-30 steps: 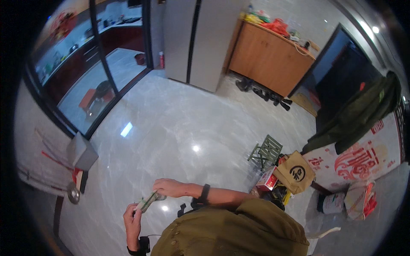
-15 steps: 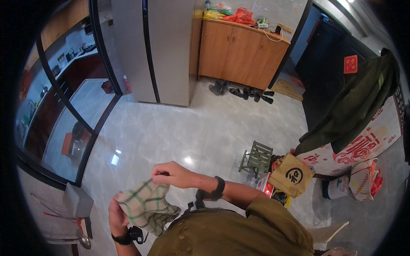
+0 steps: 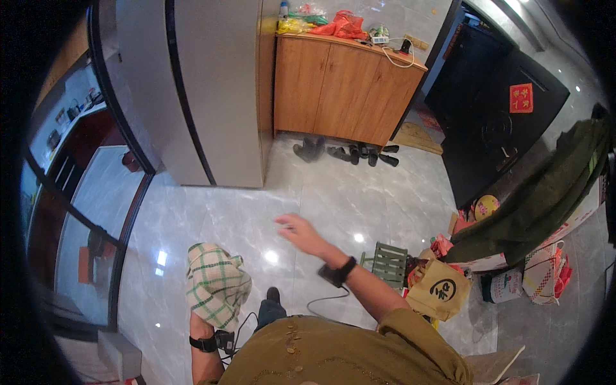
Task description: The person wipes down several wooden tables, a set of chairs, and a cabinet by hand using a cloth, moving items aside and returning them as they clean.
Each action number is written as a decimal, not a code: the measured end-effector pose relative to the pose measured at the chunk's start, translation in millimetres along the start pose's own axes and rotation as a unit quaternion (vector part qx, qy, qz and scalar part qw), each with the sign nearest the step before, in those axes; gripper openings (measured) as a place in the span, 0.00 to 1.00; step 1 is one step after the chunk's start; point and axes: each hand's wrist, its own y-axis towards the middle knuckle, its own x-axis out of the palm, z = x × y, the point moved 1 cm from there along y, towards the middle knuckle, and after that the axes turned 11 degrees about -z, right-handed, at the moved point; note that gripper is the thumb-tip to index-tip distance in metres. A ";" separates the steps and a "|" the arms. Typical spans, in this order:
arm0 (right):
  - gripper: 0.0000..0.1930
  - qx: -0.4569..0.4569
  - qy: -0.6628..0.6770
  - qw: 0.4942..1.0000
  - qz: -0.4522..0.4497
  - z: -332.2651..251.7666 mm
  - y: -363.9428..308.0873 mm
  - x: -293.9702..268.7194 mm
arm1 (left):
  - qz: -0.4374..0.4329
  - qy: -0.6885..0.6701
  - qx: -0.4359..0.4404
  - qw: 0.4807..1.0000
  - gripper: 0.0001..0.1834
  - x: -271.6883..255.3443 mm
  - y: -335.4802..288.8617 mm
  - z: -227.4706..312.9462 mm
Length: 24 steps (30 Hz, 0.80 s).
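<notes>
A white cloth (image 3: 218,282) with green checks hangs over my left hand (image 3: 201,326) at the lower left. It covers the fingers, so how they lie beneath it is hidden; only the wrist end shows, with a black band below. My right hand (image 3: 303,235) is in mid-air near the middle, apart from the cloth. Its fingers are loosely bent and apart, holding nothing. A black device is strapped on the right wrist, and a thin cable runs from it toward my body.
A green folding stool (image 3: 387,264) stands to my right beside a tan paper bag (image 3: 439,289). Dark green clothing (image 3: 532,199) hangs at the right. Ahead are a tall grey refrigerator (image 3: 224,96) and a wooden cabinet (image 3: 346,90), with several shoes (image 3: 362,153) along its base.
My right hand has let go of the cloth and moved right. The cloth, earlier stretched between both hands, now drapes over my left hand. The view has shifted, showing more of the black door.
</notes>
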 end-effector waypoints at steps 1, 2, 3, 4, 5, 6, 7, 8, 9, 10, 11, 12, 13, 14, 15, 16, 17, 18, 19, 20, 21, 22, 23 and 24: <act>0.16 0.050 -0.026 0.998 0.020 19.3 -6.0 -29.3 | 0.053 -0.112 -0.015 0.992 0.19 12.4 23.3 10.8; 0.16 0.106 -0.037 0.991 0.066 53.5 -20.5 -56.2 | 0.009 0.073 0.040 0.996 0.18 1.7 43.9 7.1; 0.16 0.154 -0.095 0.978 0.102 81.5 -37.9 -77.4 | -0.030 0.104 0.031 0.994 0.16 -20.9 73.9 3.3; 0.17 0.188 -0.096 0.968 0.132 119.6 -60.2 -95.6 | -0.072 0.137 0.025 0.988 0.15 -46.1 116.9 -1.9; 0.17 0.209 -0.130 0.958 0.151 155.6 -91.2 -111.6 | -0.096 0.112 0.037 0.988 0.14 -41.4 154.1 -11.9; 0.16 0.277 -0.081 0.942 0.171 150.6 -102.1 -112.3 | -0.105 0.099 0.054 0.988 0.14 -45.0 182.0 -11.4; 0.16 0.352 -0.167 0.907 0.160 174.1 -138.9 -116.8 | -0.127 0.077 0.062 0.987 0.13 -30.4 217.1 -10.2; 0.14 0.390 -0.182 0.884 0.182 196.8 -176.2 -113.8 | -0.156 0.003 0.035 0.987 0.14 -17.4 250.0 -6.4; 0.13 0.443 -0.198 0.859 0.164 214.8 -214.6 -106.3 | -0.179 -0.071 0.002 0.981 0.15 6.1 282.4 6.2; 0.15 0.463 -0.222 0.844 0.155 222.0 -247.6 -91.3 | -0.199 -0.212 -0.065 0.955 0.18 38.1 314.2 30.1; 0.19 0.554 -0.235 0.790 0.115 262.7 -326.7 -92.0 | -0.233 -0.209 -0.062 0.948 0.19 70.3 345.5 34.3; 0.21 0.562 -0.275 0.779 0.027 256.3 -341.2 -60.8 | -0.253 -0.176 -0.052 0.950 0.20 97.5 369.7 49.5; 0.21 0.589 -0.244 0.770 -0.036 256.0 -349.0 -39.3 | -0.272 -0.144 -0.041 0.951 0.21 127.7 391.4 63.3; 0.20 0.637 -0.188 0.742 -0.090 252.3 -364.5 -19.0 | -0.201 -0.089 -0.056 0.974 0.15 178.3 411.6 71.4; 0.19 0.670 -0.136 0.719 -0.123 251.9 -364.3 -14.6 | -0.122 -0.035 -0.062 0.990 0.15 229.9 429.3 83.0; 0.18 0.687 -0.103 0.708 -0.125 256.3 -361.3 -15.4 | -0.112 -0.036 -0.065 0.991 0.16 247.2 449.1 82.4; 0.17 0.703 -0.070 0.696 -0.129 258.9 -350.3 -16.3 | -0.103 -0.035 -0.068 0.992 0.17 266.8 470.5 81.7; 0.16 0.708 -0.052 0.693 -0.129 268.3 -336.4 -29.1 | -0.164 -0.088 -0.063 0.981 0.15 267.1 495.2 82.7; 0.16 0.707 -0.043 0.695 -0.126 282.9 -320.5 -45.5 | -0.228 -0.140 -0.058 0.962 0.18 269.3 521.2 83.8; 0.15 0.702 -0.044 0.699 -0.127 296.7 -307.1 -69.2 | -0.285 -0.195 -0.052 0.937 0.23 273.5 549.9 80.9; 0.14 0.702 -0.036 0.700 -0.123 307.1 -297.4 -83.3 | -0.298 -0.208 -0.046 0.931 0.24 281.9 573.0 74.9; 0.14 0.692 -0.053 0.710 -0.119 325.4 -288.2 -115.5 | -0.309 -0.221 -0.040 0.924 0.26 290.5 595.5 66.8; 0.13 0.670 -0.083 0.726 -0.128 348.1 -276.5 -145.9 | -0.316 -0.227 -0.041 0.921 0.28 300.1 614.9 63.8; 0.12 0.636 -0.134 0.746 -0.146 374.5 -257.9 -189.0 | -0.308 -0.218 -0.020 0.926 0.28 310.6 632.2 66.7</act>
